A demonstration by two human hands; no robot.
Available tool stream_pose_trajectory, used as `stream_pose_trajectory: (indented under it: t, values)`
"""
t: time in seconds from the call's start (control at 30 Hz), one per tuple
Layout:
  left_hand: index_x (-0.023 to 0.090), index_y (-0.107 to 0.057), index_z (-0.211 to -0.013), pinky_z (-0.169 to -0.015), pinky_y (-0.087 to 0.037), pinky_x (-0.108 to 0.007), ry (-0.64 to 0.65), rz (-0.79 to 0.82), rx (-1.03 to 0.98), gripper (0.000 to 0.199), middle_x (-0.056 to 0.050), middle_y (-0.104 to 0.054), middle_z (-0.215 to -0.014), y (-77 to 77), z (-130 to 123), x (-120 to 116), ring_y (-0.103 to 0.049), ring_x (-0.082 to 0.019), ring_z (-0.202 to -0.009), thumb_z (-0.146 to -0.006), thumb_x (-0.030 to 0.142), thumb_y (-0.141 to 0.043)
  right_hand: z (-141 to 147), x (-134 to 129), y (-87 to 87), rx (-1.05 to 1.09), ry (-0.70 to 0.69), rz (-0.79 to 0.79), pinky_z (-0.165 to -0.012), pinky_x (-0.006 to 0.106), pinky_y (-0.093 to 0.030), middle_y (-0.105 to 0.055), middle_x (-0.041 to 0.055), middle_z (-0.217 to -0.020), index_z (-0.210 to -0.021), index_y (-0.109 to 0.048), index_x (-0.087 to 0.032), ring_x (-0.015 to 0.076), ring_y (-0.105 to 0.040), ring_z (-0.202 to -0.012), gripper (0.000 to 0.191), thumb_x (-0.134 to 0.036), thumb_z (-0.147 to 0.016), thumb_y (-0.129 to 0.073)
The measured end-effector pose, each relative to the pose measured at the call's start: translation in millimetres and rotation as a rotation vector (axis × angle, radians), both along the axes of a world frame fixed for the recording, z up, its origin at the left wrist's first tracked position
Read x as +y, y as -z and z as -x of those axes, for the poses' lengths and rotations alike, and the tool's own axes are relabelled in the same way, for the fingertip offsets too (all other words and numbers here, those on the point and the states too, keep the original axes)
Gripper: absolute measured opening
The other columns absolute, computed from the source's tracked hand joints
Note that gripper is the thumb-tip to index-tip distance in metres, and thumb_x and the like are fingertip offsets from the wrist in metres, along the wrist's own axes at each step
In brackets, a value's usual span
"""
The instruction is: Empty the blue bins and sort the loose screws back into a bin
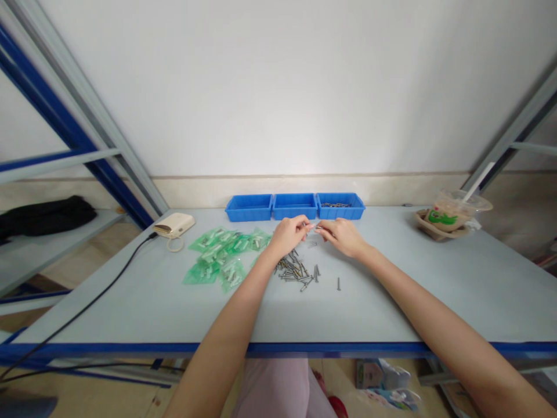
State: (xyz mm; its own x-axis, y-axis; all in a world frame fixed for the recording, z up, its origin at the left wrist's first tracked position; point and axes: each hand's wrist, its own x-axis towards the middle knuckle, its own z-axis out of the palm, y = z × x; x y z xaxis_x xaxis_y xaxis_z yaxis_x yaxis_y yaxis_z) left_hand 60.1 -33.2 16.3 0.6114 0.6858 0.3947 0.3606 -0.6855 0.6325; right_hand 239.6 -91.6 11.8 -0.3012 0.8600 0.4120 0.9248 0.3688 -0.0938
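My left hand (289,235) and my right hand (342,235) meet above the table, fingertips pinched and nearly touching. A small shiny metal piece, apparently a screw (319,227), sticks out of my right fingertips. What my left fingers pinch is too small to make out. Below my left wrist lies a loose pile of screws (293,270), grey and some brassy. A few stray ones lie to its right, including a single screw (339,284) set apart. Left of my forearm are several green plastic bags (217,252) with small pale and metal parts inside.
Three blue bins stand in a row at the back: the left bin (249,216), middle bin (295,213) and right bin (342,213), the last holding screws. A cream device (176,223) with a black cable is at left. A drink cup (452,210) sits in a cardboard holder at right.
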Motion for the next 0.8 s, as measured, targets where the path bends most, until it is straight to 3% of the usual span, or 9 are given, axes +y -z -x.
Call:
stream_pose_trajectory:
  t: [0.07, 0.2, 0.37, 0.53, 0.67, 0.8]
  values:
    - [0.016, -0.057, -0.070, -0.054, -0.037, -0.020, 0.012, -0.017, 0.008, 0.032, 0.003, -0.057, -0.053, -0.2, 0.6, 0.3, -0.053, -0.010, -0.050, -0.085, 0.041, -0.045, -0.4, 0.5, 1.2, -0.007, -0.005, -0.012, -0.065, 0.025, -0.030, -0.065, 0.0017, -0.069, -0.089, -0.059, -0.019, 0.0162, -0.056, -0.063, 0.032, -0.041, -0.093, -0.035]
    - [0.015, -0.053, -0.061, -0.053, -0.036, -0.020, 0.020, -0.025, 0.020, 0.042, 0.001, -0.057, -0.052, -0.7, 0.6, 0.2, -0.051, -0.010, -0.049, -0.087, 0.045, -0.040, -1.9, 1.0, 1.9, -0.010, -0.042, -0.037, -0.067, 0.025, -0.030, -0.063, 0.0009, -0.066, -0.076, -0.058, -0.018, 0.0142, -0.055, -0.060, 0.038, -0.037, -0.095, -0.030]
    - [0.016, -0.058, -0.078, -0.054, -0.038, -0.020, 0.022, 0.009, -0.021, 0.031, 0.003, -0.058, -0.053, 0.3, -1.4, 0.3, -0.053, -0.010, -0.050, -0.082, 0.046, -0.050, -3.1, 0.7, 1.9, -0.043, -0.040, -0.062, -0.067, 0.026, -0.030, -0.064, 0.0030, -0.069, -0.076, -0.058, -0.018, 0.0146, -0.055, -0.063, 0.043, -0.038, -0.096, -0.026]
    - [0.016, -0.057, -0.072, -0.053, -0.038, -0.020, 0.026, 0.023, -0.022, 0.031, 0.002, -0.058, -0.053, 1.2, -1.2, 0.6, -0.052, -0.010, -0.050, -0.083, 0.044, -0.048, -1.4, 0.9, 2.8, -0.049, -0.015, -0.067, -0.069, 0.025, -0.030, -0.064, 0.0027, -0.068, -0.076, -0.058, -0.018, 0.0144, -0.054, -0.061, 0.041, -0.036, -0.096, -0.028]
    - [0.017, -0.057, -0.080, -0.053, -0.038, -0.020, 0.022, 0.035, -0.016, 0.028, 0.003, -0.059, -0.056, 1.5, -0.6, 1.5, -0.053, -0.010, -0.049, -0.085, 0.043, -0.046, 1.1, -0.2, 0.4, -0.050, 0.028, -0.085, -0.068, 0.025, -0.030, -0.062, 0.0026, -0.063, -0.071, -0.059, -0.018, 0.0134, -0.051, -0.056, 0.043, -0.031, -0.096, -0.027]
    - [0.017, -0.057, -0.085, -0.053, -0.038, -0.021, -0.008, 0.031, -0.023, 0.030, 0.002, -0.060, -0.057, 1.7, -0.6, 3.8, -0.053, -0.011, -0.049, -0.086, 0.043, -0.043, -0.5, -0.7, -3.8, 0.060, 0.058, -0.004, -0.062, 0.025, -0.030, -0.063, 0.0016, -0.066, -0.076, -0.062, -0.019, 0.0137, -0.052, -0.059, 0.036, -0.037, -0.093, -0.035]
